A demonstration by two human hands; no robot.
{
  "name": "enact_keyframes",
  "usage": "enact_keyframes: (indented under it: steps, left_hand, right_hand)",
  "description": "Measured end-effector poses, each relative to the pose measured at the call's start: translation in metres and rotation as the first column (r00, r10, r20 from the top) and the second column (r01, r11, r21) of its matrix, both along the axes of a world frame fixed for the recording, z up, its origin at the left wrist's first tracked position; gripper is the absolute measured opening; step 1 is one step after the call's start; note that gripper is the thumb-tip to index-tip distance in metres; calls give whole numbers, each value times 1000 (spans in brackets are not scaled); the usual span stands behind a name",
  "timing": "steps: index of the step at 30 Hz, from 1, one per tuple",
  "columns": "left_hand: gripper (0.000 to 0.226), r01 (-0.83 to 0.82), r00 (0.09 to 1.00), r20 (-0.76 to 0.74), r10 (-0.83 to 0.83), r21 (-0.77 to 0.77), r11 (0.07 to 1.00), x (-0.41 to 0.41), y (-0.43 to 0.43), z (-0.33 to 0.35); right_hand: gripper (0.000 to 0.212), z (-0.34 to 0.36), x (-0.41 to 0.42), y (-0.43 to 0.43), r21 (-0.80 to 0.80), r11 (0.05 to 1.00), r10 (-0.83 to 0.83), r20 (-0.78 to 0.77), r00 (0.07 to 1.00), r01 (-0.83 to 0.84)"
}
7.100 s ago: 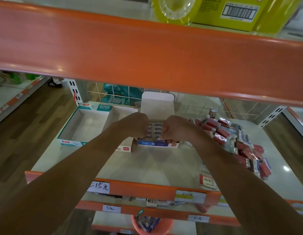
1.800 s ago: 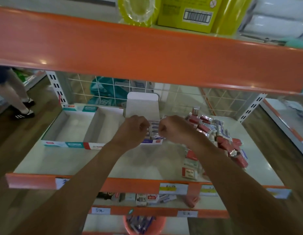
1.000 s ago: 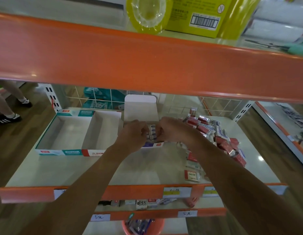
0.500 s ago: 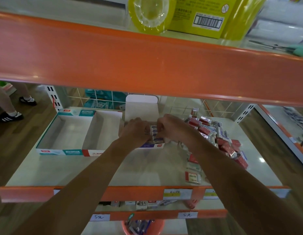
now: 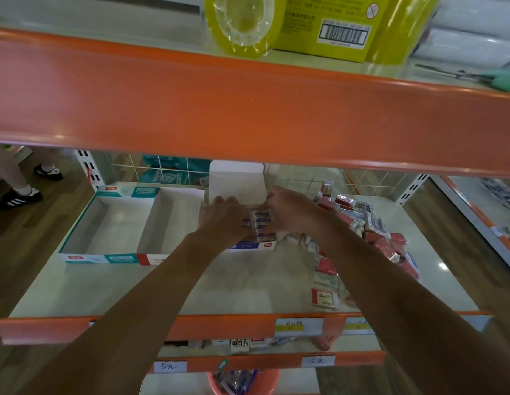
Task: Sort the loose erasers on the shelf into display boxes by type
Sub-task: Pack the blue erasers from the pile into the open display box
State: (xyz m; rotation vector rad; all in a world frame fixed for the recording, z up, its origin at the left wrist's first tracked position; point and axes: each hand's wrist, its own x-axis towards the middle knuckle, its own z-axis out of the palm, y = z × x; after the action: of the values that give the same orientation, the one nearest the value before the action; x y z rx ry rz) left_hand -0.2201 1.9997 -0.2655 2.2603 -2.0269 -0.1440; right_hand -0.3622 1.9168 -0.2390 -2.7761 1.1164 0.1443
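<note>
As fingers (image 5: 220,201) curl — left hand (image 5: 223,220), right hand (image 5: 290,213) — both clasp erasers (image 5: 261,221) (boxed).

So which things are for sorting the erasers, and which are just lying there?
For the job: left hand, right hand, boxed erasers, blue box, loose eraser pile, teal box, red box.
Just lying about: yellow box, yellow wrapped roll, scissors on the shelf above; orange bucket below.
</note>
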Motion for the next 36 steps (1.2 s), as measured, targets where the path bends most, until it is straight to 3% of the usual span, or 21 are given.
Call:
enact_keyframes:
  steps: [4,7,9,14,17,26,31,36]
  left_hand:
    - [44,76,996,-49,-75,24,997,-3,2,4]
    - [35,90,994,52,-94,64,994,-7,2,4]
    - [32,69,997,38,-72,83,994,-10,0,7]
    - [34,144,981,-117,-155,-93,985,-43,-8,29]
    - [26,170,965,-167,-203,-193,966,-64,-15,37]
    - [16,282,887,-285,-364,-290,915,-145,-35,33]
    - [15,357,840,-289,-460,-346,868,-178,-42,24]
    - [15,390,814,-287,-505,-376,841,-208,-50,18]
  right_hand:
    - [53,-1,-5,3,13,1000,-15,37,999,14]
    - [46,1,-15,6,54,998,-38,155,987,30]
    - [38,2,-23,8,72,996,-61,244,968,45]
    - [21,1,-54,13,34,996,-89,414,906,82]
    - [23,5,-84,17,7,988,-142,447,883,155]
    - [25,0,-173,23,35,900,-403,451,797,435]
    - [26,-6,-210,21,34,862,-474,404,782,505]
    - [22,-20,-246,17,45,806,-538,473,698,591]
